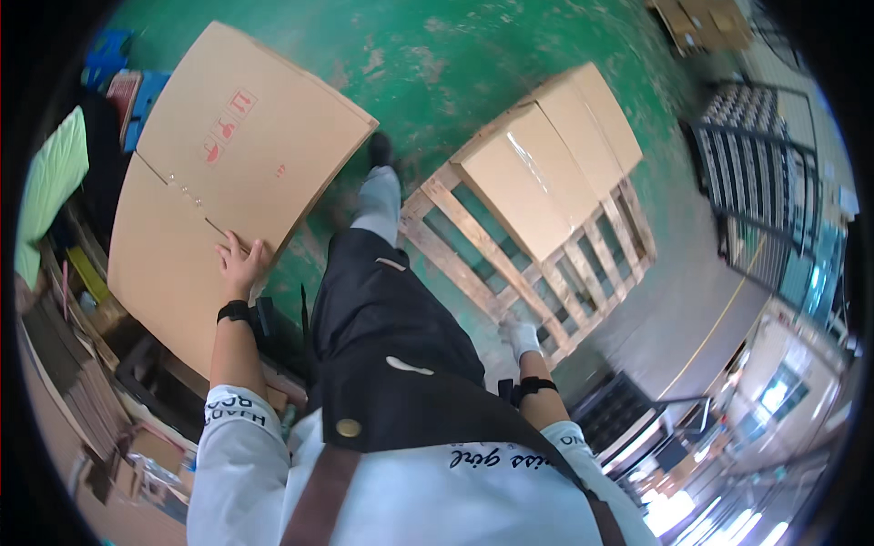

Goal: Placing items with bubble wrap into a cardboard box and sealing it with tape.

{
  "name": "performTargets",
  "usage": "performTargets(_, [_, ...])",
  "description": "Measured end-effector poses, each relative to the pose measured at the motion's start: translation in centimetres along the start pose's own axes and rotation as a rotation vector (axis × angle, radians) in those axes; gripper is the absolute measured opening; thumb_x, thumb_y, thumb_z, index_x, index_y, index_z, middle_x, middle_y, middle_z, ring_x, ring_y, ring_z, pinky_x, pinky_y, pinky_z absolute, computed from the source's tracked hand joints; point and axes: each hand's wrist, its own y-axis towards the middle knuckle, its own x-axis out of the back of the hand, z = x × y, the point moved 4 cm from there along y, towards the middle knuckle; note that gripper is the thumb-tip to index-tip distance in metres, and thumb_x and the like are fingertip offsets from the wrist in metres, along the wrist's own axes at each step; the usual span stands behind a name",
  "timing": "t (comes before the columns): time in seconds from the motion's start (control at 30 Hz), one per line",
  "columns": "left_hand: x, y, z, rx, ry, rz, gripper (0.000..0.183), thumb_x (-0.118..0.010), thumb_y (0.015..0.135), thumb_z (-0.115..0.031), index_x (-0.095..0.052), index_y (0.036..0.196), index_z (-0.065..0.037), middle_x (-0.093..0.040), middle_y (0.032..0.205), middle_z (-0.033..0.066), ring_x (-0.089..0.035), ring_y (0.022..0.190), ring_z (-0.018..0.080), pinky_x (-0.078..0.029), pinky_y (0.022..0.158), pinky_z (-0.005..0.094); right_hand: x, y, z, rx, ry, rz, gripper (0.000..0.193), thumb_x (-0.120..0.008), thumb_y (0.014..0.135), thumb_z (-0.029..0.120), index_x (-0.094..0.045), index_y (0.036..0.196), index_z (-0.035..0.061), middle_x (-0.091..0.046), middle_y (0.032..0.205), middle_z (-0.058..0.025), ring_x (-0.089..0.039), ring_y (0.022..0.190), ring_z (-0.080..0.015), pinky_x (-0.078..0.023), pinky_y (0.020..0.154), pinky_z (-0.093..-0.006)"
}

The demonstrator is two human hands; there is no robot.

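Observation:
My left hand lies on top of a large flat cardboard box at the left, close to its near right edge. Its fingers are spread and it grips nothing. The box has red handling marks and a seam across its top, with small shiny spots along it. My right forearm reaches out beside a wooden pallet. At its end, by the pallet's near corner, my right hand is blurred against a whitish shape, and its fingers cannot be made out. A taped cardboard box rests on the pallet.
Green floor runs between box and pallet. Stacked cardboard sheets and a light green sheet stand at the left. A dark metal rack is at the far right, and a black crate sits near my right arm.

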Motion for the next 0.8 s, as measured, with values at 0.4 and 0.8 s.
performTargets(0.4, [2.6,-5.5,33.4,0.453,-0.794,-0.123,0.065,-0.061,0.089,-0.031,-0.038,0.137,0.005,-0.046,0.138,0.0158,-0.046,0.124,0.0298,-0.037,0.103,0.0405,-20.5,-8.7,12.4,0.702,-1.122,0.034,0.040,-0.043,0.090,0.035,-0.066,0.094,0.0031,-0.064,0.096,-0.0257,-0.062,0.089,-0.0420,-0.049,0.079,-0.0516])
performTargets(0.8, [0.5,-5.6,47.3,0.619,-1.127,-0.070,0.068,-0.037,0.098,-0.051,-0.038,0.134,0.006,-0.050,0.131,0.0172,-0.052,0.116,0.0290,-0.045,0.095,0.0372,-37.1,-10.2,37.7,0.850,-0.754,-0.365,0.068,-0.039,0.092,0.054,-0.045,0.134,0.0005,-0.045,0.138,-0.0206,-0.045,0.126,-0.0331,-0.035,0.106,-0.0391])
